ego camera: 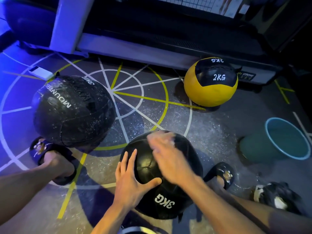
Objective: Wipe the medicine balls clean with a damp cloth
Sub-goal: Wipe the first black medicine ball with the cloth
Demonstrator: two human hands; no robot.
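While the left hand (130,180) lies spread and flat against the near side of the smooth black 3KG medicine ball (160,176), thumb hooked over its crown to steady it, the right hand (168,156) passes over the top in a blur, so I cannot tell whether its fingers are straight or curled, or whether any cloth is under them. This reads as the rubbing step on this first ball, which sits on the marked gym floor (211,132) between the person's two dark slippered feet (50,159).

Left of that ball and slightly farther away rests a larger black medicine ball (72,110), dusted with white specks and likely still to be cleaned. Beyond the 3KG ball to the right, well apart, a yellow and black 2KG ball (211,83) leans near the base of a treadmill (152,46). To the ball's right stands a teal plastic basin (287,141), and nearer on that side lies a crumpled dark and white rag (276,196).

The next move probably calls for turning the ball to expose its underside, perhaps fetching the rag first. Open floor lies ahead of the ball; the basin's rim and the dusty ball hem it in sideways.
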